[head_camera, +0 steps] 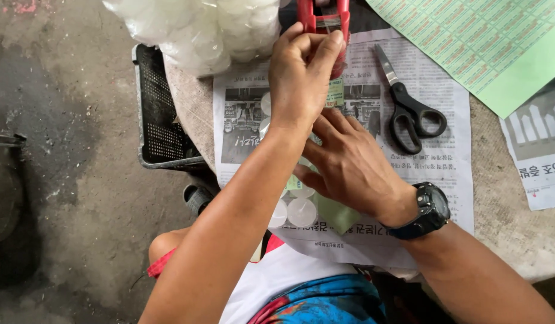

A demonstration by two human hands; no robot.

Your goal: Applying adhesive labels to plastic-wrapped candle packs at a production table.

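Left hand [301, 78] is clamped on a red plastic handheld tool [325, 24] at twelve o'clock; right hand [352, 165] is pressed flat, grasping nothing, over small white plastic caps [301, 211] at six o'clock. Caps could be scattered if the pressing palm slipped on the newspaper sheet [433, 165].

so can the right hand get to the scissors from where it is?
Probably yes. The right hand lies flat on the newspaper among small white caps, holding nothing visible. The black-handled scissors lie just beyond its fingers, uncovered, with nothing between.
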